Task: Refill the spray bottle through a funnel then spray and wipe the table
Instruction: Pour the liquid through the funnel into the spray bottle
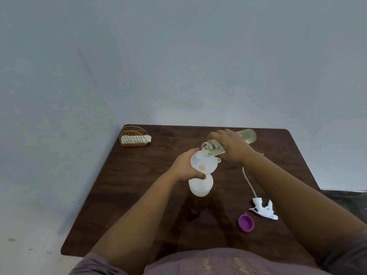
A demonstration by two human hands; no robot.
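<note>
Table (139, 195): dark wood, set against a pale wall; carries all items below.

Refill bottle (246, 135): clear, pale yellow liquid inside. Tipped nearly level, long axis running from far right down to near left, open mouth lowest and directly over the funnel's far edge. Gripped around the neck end by the right hand (232, 147), fingers wrapped over the top, wrist raised, forearm reaching in from the near right.

Spray bottle (200, 185): white, translucent, upright near table centre, head removed. Sits just near-left of the pouring mouth, below it.

Left hand (184, 165): curled around the funnel and bottle neck from the left side, thumb toward the near edge, steadying both. Nearer of the two hands to the spray bottle.

Funnel (204, 162): white, seated in the spray bottle's neck, a small yellowish pool at its throat.

Napkin holder (134, 136): gold wire, white napkins, far left corner, well apart.

Trigger head (264, 210): white, lying on its side at the near right, dip tube trailing toward the far side.

Cap (246, 223): purple, open side up, just beside the trigger head.

Judgement: pouring under way; refill stage, spraying and wiping not yet begun.
</note>
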